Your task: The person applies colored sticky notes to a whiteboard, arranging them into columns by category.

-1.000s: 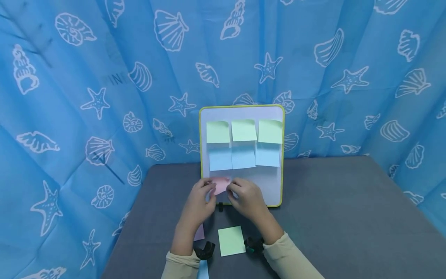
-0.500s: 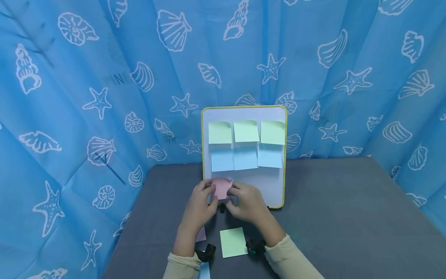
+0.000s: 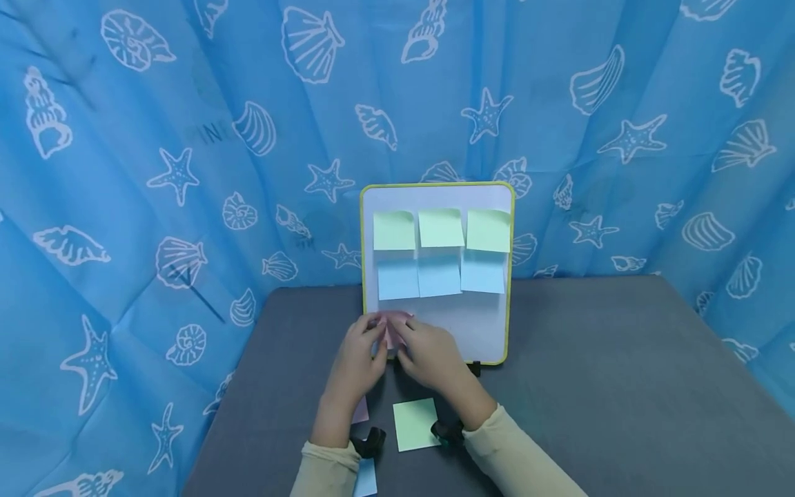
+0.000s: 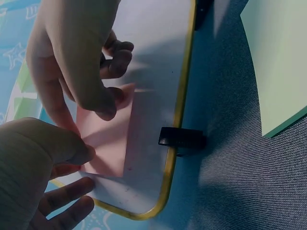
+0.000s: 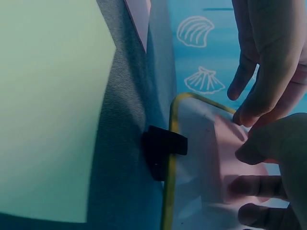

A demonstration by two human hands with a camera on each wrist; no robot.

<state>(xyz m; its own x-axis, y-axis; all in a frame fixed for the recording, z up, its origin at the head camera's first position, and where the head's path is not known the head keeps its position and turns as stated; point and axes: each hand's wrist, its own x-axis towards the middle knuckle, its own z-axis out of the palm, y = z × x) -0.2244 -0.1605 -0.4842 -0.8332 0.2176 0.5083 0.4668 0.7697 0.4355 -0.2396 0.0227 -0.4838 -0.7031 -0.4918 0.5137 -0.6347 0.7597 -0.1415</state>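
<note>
A pink sticky note (image 4: 103, 143) lies against the lower left part of a whiteboard (image 3: 462, 331) with a yellow rim. My left hand (image 3: 354, 359) is at the note's left side, its thumb and fingertips touching the upper left area. Over the note's upper part is my right hand (image 3: 431, 355), index finger stretched along the top edge and thumb standing off the paper in the left wrist view. The fingertips of both hands come close together there. In the head view the hands cover much of the note.
Green sticky notes (image 3: 394, 231) form the board's top row, with blue ones (image 3: 439, 276) below. A black clip foot (image 4: 180, 137) grips the lower rim. On the grey table lie a green pad (image 3: 415, 424), a blue pad (image 3: 366, 478) and a partly hidden purplish-pink pad (image 3: 361, 412).
The pink note, bent between both hands at first, now lies against the board. My right fingers have moved left across its upper part, close to my left fingertips. The head view has shifted slightly.
</note>
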